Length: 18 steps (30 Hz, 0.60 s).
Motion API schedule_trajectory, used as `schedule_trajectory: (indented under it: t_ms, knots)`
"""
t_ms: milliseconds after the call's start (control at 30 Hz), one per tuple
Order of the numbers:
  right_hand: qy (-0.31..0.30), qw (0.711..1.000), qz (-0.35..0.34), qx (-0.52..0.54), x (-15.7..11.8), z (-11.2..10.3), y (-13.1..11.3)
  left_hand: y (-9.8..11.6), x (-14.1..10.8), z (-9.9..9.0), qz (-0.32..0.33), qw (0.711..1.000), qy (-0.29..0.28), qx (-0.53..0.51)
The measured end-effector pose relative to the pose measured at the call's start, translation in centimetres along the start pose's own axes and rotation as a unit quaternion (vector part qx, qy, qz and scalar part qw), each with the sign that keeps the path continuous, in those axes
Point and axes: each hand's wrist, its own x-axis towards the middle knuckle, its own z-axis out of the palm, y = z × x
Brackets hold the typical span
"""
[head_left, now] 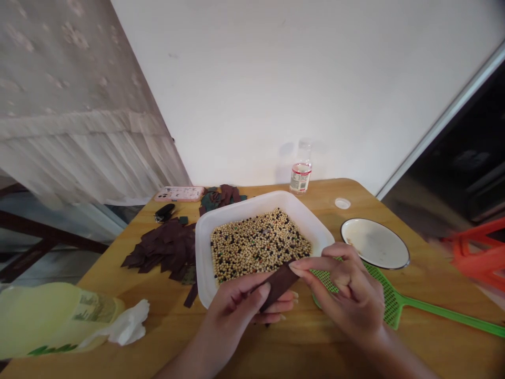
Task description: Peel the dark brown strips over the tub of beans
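A dark brown flat strip lies across the fingers of my left hand, with the thumb pressed on top of it. My right hand pinches the strip's upper right end between thumb and forefinger. Just beyond both hands is a white plastic tub holding many small beads, mostly cream with black and a few coloured ones. The strip is above the tub's near edge, which my hands partly hide. Left of the tub is a heap of similar brown strips.
A green fly swatter lies partly under my right hand, near a white plate and a small white lid. A clear bottle stands by the wall. Leftward are a phone, a black key fob, and a large yellowish bottle beside crumpled tissue.
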Motion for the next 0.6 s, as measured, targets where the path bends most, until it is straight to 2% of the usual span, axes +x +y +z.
schedule_trajectory:
  t_ms: [600]
  knots:
    - [0.0,1.0,-0.002,0.002,0.13,0.0,0.07,-0.12,-0.05,-0.02,0.003,1.0,0.008,-0.007]
